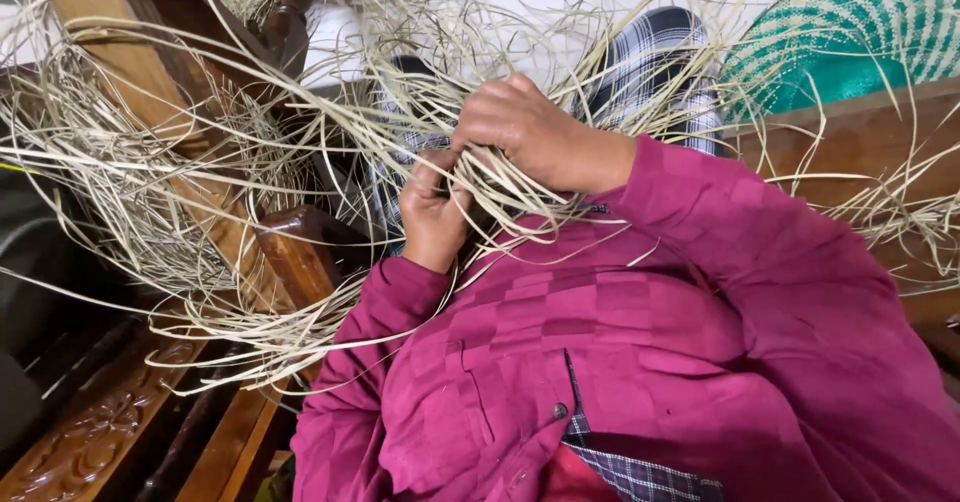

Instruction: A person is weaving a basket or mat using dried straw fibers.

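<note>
Many pale straw strands (250, 152), gathered in a bundle at chest height, long axis running from the hands out toward the left, ends fanning loose over the carved wooden furniture (290, 252). Left hand (432, 212) below, fingers curled tight around the strands. Right hand (535, 132) above, knuckles up, fingers pinching the same bundle.

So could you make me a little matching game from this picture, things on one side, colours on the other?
Things:
1. shirt sleeve
2. straw strands
3. woven mat
4. carved furniture

Colours:
A. green with pale stripes
B. brown
C. magenta
D. pale beige

Pairs: 1-C, 2-D, 3-A, 4-B. Both the left hand and the right hand grip the straw strands.
</note>
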